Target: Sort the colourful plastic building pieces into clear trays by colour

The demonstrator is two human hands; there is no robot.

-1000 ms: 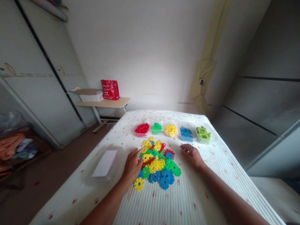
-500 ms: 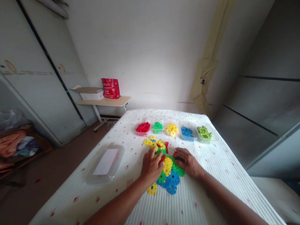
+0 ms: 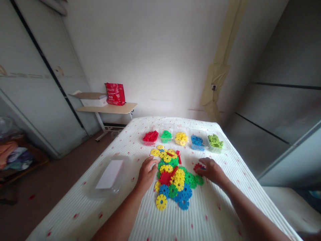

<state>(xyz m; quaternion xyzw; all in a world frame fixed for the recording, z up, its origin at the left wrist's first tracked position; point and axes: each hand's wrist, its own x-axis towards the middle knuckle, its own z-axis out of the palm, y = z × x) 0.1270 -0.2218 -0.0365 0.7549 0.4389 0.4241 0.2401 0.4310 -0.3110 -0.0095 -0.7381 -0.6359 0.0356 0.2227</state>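
A loose pile of notched plastic discs (image 3: 173, 191) in yellow, green, blue and red lies on the table, with several red bars on top. My left hand (image 3: 147, 172) is beside the pile's left edge, its fingers curved and apart, holding nothing. On the right, my right hand (image 3: 213, 170) has its thumb and fingers around a red notched disc (image 3: 198, 166). Something blue shows under those fingers, partly hidden. Green discs (image 3: 192, 180) lie just left of that hand, at the pile's right side.
Clear tubs line the far side, holding red pieces (image 3: 150, 136), green pieces (image 3: 166, 135), yellow pieces (image 3: 181, 138), blue pieces (image 3: 197, 140) and light green pieces (image 3: 215, 141). A clear lid (image 3: 120, 177) with a white label lies at left. Behind, a side table (image 3: 120, 108) carries a red bag (image 3: 115, 94).
My left hand has lifted off the pile and moved left, uncovering red and yellow pieces. My right hand has shifted right, away from the pile, with the red disc. The view has turned slightly.
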